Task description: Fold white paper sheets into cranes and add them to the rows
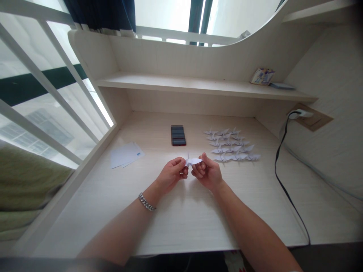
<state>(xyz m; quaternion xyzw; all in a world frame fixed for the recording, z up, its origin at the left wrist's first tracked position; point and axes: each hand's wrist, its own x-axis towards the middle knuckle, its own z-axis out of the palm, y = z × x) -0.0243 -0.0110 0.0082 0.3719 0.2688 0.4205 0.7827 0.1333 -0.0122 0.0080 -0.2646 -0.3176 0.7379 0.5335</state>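
A small white folded paper crane [193,161] is held between both hands above the pale wooden desk [181,215]. My left hand [172,173], with a metal bracelet on its wrist, pinches the crane's left end. My right hand [206,172] pinches its right end, fingers curled. Just to the right, several finished white paper cranes [231,145] lie in rows on the desk.
A dark phone [178,135] lies behind the hands. White paper sheets [126,155] sit at the left. A black cable [283,166] runs from a wall socket [300,113] down the right side. A shelf [198,86] carries a small box [262,76].
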